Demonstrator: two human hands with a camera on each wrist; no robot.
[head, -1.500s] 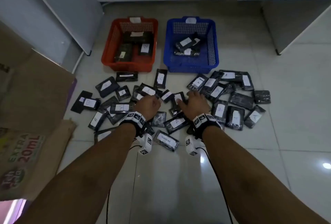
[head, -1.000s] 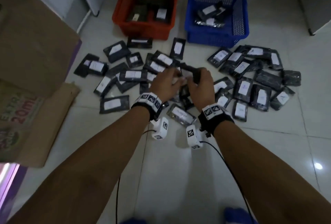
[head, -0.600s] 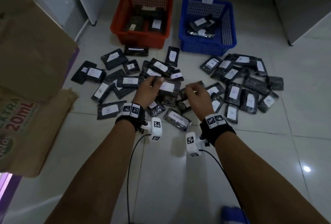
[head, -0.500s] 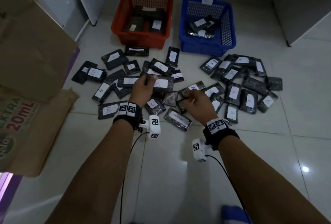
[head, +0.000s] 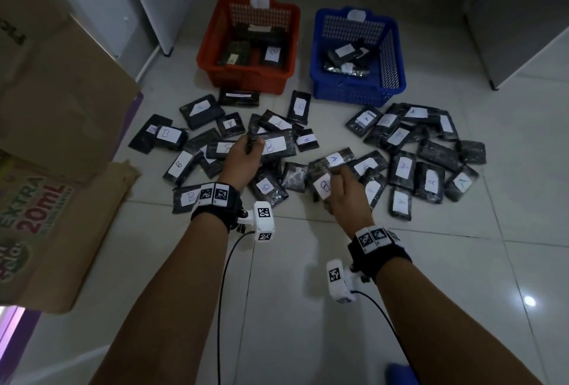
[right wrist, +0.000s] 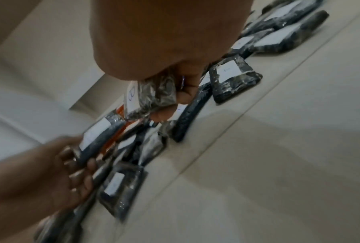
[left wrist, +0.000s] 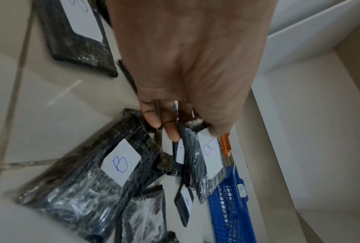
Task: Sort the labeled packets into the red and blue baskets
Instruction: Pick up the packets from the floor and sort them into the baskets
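Several black packets with white A or B labels lie scattered on the tiled floor. My left hand [head: 246, 154] grips a packet labelled B [head: 277, 146] by its end; in the left wrist view my left hand [left wrist: 183, 115] pinches that B packet [left wrist: 204, 157] with the fingertips. My right hand [head: 341, 187] holds a smaller packet labelled B [head: 323, 184]; the right wrist view shows my right hand [right wrist: 170, 92] curled round the same packet [right wrist: 152, 97]. The red basket [head: 246, 75] and the blue basket [head: 357, 89] stand at the far side, each with packets inside.
A brown cardboard box [head: 55, 98] stands at the left, close to the pile. White cabinets [head: 523, 24] flank the baskets at the back right and back left. Bare floor tiles [head: 308, 307] lie between me and the packets.
Both hands met over the middle of the pile, then drew apart, each lifting a packet. The right hand has pulled back toward me with its packet.
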